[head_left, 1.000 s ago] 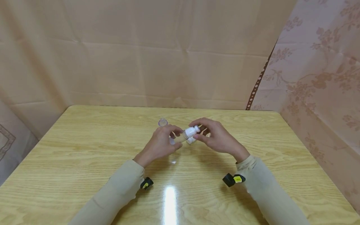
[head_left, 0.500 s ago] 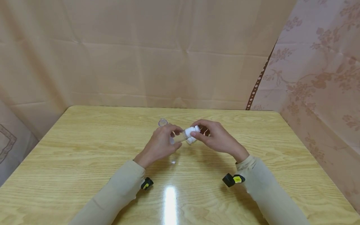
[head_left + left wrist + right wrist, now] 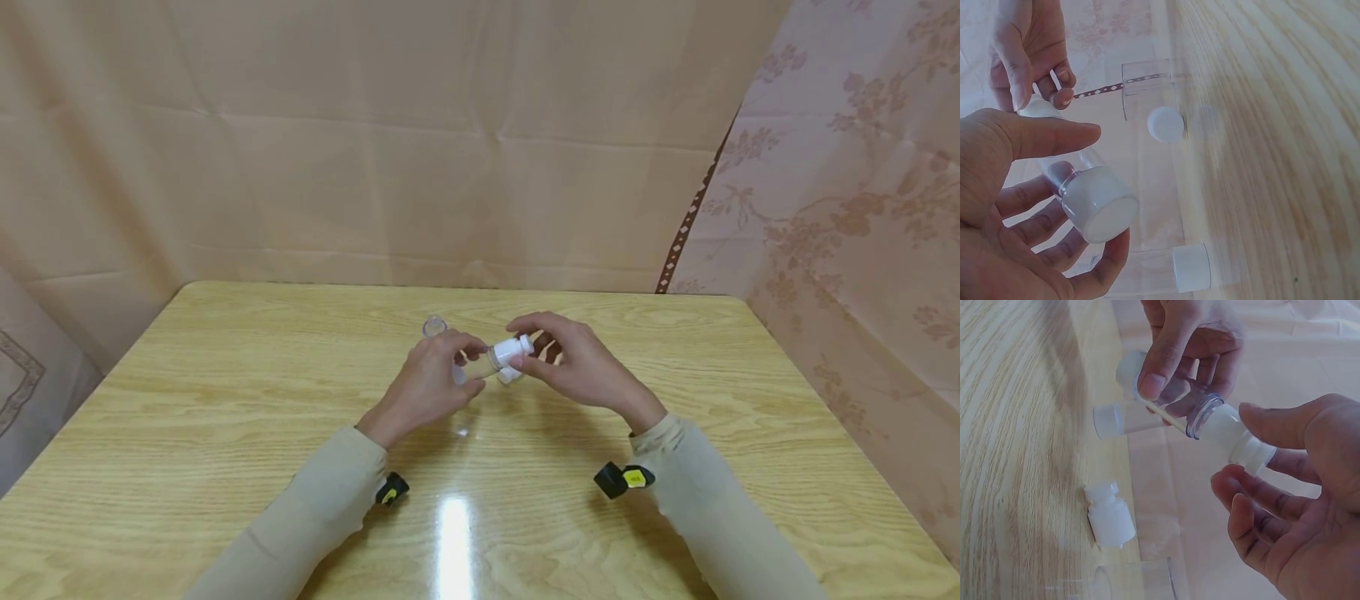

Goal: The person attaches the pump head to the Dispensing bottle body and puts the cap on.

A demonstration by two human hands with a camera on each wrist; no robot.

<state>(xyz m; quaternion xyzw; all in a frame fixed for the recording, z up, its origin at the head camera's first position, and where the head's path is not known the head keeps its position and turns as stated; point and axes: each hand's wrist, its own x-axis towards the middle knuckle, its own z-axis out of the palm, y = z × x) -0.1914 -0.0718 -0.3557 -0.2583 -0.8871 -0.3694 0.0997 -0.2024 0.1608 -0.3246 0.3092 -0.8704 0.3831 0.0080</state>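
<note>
My left hand point(image 3: 431, 379) holds a clear bottle point(image 3: 1175, 403) with a white base point(image 3: 1105, 203), tilted above the table. A white stepped pump head point(image 3: 1229, 431) sits at the bottle's mouth, and a thin pale tube shows inside the clear wall. My right hand point(image 3: 573, 358) pinches that pump head between thumb and fingertips; its other fingers are loosely bent beneath. Below the hands, a second white pump head point(image 3: 1110, 515) stands upright on the table.
Another clear bottle point(image 3: 434, 326) with a white base stands upright beyond my left hand. A clear cap point(image 3: 1147, 84) stands past the loose pump head, hidden in the head view by my right hand. Behind the wooden table point(image 3: 262, 358) hangs a beige curtain point(image 3: 420, 167).
My right thumb and fingers moved around the pump head, the thumb reaching further over it half a second ago and now drawn back. My left hand and the bottle stay in place.
</note>
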